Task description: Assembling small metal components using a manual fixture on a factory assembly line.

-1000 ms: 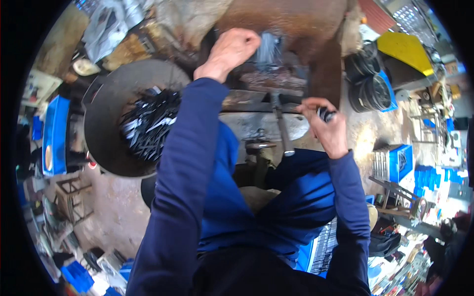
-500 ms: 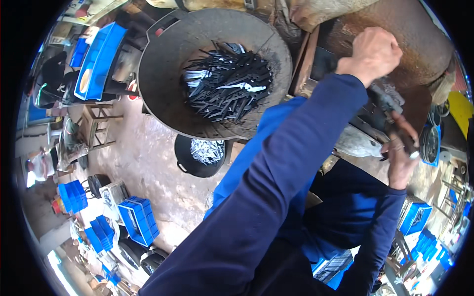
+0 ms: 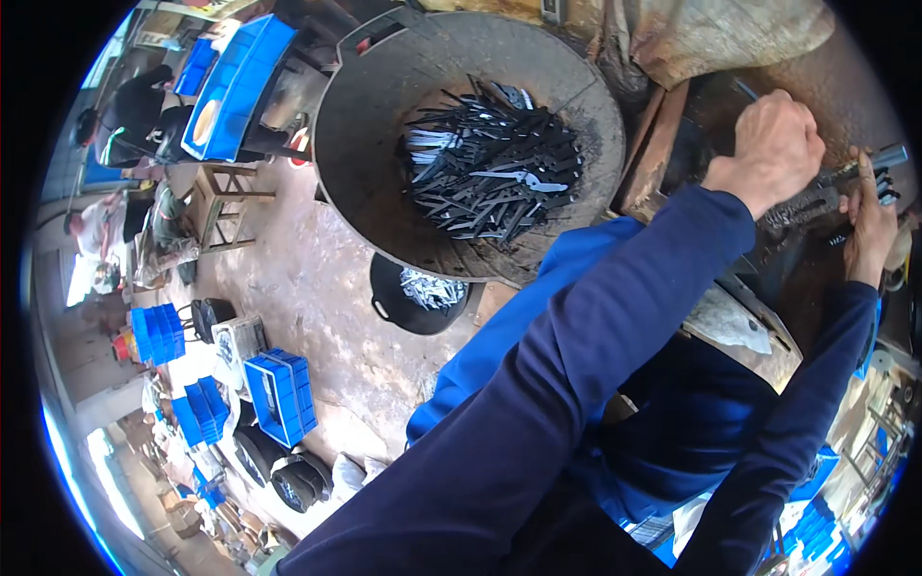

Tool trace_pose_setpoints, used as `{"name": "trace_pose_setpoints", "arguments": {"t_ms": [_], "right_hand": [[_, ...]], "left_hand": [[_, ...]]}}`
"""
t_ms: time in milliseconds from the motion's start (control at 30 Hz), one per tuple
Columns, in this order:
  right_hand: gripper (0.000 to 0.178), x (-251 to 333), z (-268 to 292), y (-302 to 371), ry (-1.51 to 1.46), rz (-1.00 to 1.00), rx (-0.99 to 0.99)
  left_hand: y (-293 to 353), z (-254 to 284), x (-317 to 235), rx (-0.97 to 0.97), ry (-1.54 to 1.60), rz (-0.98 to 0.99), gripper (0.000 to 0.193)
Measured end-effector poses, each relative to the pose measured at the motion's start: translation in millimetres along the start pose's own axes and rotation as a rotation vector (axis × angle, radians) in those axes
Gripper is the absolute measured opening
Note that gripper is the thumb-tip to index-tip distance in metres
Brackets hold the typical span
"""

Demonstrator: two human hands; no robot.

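Note:
My left hand is closed in a fist, its back toward me, above a dark work surface at the far right. A thin dark strip shows just beyond its knuckles; whether the fist holds it is hidden. Farther right, my right hand has its fingers around a dark tool with a shiny cylindrical metal end; its exact kind does not show. Between and below the hands lies a rough, worn dark metal block. Left of my arms, a wide grey pan holds a heap of thin black and silvery metal strips.
Under the pan stands a black tub with small silvery pieces. A wooden stool, a long blue bin and blue crates are at left. A stained cloth hangs at the back. People are at far left.
My right hand has moved up and away to the far right with its tool. My left hand stays closed over the work surface. The whole view has shifted, with the pan now farther right.

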State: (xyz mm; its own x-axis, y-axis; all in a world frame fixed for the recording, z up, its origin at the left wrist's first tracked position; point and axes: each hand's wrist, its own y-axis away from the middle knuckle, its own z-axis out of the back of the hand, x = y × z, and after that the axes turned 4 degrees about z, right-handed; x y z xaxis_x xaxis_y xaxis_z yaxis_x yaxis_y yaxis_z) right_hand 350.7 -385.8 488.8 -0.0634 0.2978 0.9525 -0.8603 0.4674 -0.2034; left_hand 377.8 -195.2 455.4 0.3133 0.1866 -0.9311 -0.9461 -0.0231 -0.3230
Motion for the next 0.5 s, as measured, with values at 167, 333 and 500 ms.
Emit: {"name": "trace_pose_setpoints", "arguments": {"t_ms": [167, 333, 500], "right_hand": [[0.032, -28, 18, -21, 0.011, 0.063, 0.002], [0.030, 2, -9, 5, 0.200, 0.023, -0.009], [0.039, 13, -10, 10, 0.257, 0.133, -0.035]], "left_hand": [[2, -16, 7, -0.030, -0.006, 0.002, 0.006], [-3, 1, 8, -0.022, 0.035, 0.049, 0.007], [-8, 72, 10, 0.030, -0.083, 0.044, 0.009]]}}
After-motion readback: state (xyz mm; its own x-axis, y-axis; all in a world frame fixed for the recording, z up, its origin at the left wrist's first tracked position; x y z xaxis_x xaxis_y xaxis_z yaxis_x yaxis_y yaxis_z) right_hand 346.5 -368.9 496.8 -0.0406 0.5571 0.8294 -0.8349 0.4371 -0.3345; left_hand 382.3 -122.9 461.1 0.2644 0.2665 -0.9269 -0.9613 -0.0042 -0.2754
